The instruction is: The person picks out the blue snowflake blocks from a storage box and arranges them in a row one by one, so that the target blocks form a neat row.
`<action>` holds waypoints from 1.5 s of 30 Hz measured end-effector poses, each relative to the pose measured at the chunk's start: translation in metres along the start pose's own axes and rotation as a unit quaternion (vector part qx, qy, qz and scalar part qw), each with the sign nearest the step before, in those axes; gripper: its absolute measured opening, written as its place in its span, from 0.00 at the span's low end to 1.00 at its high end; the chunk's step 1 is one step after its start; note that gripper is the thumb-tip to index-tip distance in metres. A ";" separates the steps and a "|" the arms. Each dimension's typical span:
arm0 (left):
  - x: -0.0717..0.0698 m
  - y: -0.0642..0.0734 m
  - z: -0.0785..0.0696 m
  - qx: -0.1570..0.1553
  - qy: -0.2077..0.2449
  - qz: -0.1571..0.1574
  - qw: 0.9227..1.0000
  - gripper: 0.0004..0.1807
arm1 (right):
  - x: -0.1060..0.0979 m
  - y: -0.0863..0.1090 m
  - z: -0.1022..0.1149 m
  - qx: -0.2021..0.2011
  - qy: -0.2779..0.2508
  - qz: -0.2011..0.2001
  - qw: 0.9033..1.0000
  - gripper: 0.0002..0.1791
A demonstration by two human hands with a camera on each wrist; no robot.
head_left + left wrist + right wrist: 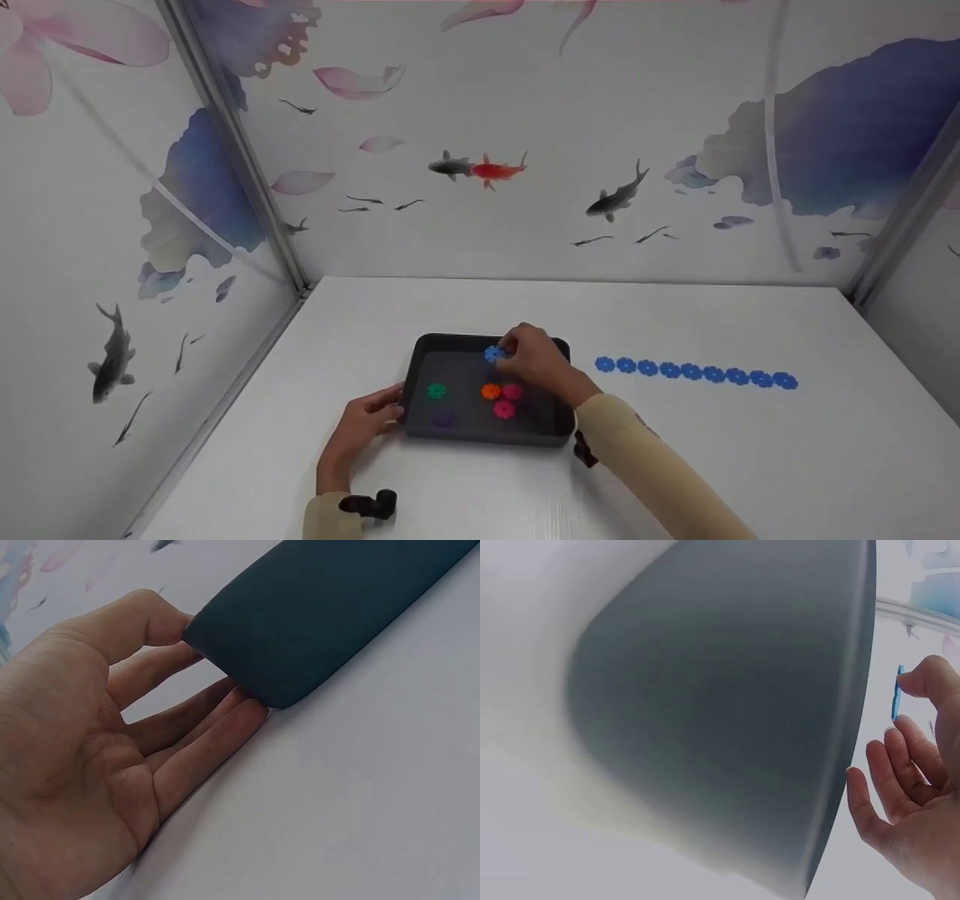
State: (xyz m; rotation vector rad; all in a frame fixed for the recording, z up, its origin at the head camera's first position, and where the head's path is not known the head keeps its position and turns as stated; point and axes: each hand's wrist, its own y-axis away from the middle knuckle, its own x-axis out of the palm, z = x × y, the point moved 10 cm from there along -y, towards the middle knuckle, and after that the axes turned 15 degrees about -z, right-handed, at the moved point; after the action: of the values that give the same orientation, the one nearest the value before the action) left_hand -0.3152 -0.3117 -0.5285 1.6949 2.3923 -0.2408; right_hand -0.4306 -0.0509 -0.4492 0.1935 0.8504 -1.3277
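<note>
My right hand (pixel 534 358) pinches a blue flower-shaped disc (pixel 493 354) between thumb and fingertip, over the far part of a dark tray (pixel 487 433). Seen edge-on in the right wrist view, the blue disc (pixel 897 692) stands upright. At the tray's left side, my left hand (pixel 366 421) grips the wall; its thumb is at the rim and its fingers are at the lower edge, as the left wrist view shows. Inside the tray lie a green disc (pixel 436 391), a dim purple disc (pixel 444 418), an orange disc (pixel 490 391) and two pink discs (pixel 504 409).
Several blue flower discs (pixel 691 371) lie in a nearly straight row on the white table (pixel 675 465), right of the tray. Printed walls (pixel 480 240) rise behind and at the sides. A black wrist device (pixel 375 505) is on the left sleeve.
</note>
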 end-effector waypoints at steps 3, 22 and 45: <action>0.002 -0.001 0.000 0.004 0.005 0.008 1.000 0.26 | -0.015 0.006 -0.008 -0.001 0.019 -0.010 1.000 0.14; -0.002 0.001 0.004 -0.003 0.016 0.009 1.000 0.26 | -0.108 0.043 -0.078 -0.010 0.040 -0.079 0.996 0.13; 0.001 -0.003 0.004 -0.010 0.011 0.003 1.000 0.26 | -0.241 0.094 -0.185 0.120 0.110 -0.119 0.979 0.21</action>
State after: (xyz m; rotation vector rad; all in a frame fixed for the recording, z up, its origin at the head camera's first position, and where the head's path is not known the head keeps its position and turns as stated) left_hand -0.3178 -0.3129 -0.5324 1.7051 2.3958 -0.1985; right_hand -0.4255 0.2674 -0.4549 0.4454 0.9179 -1.6568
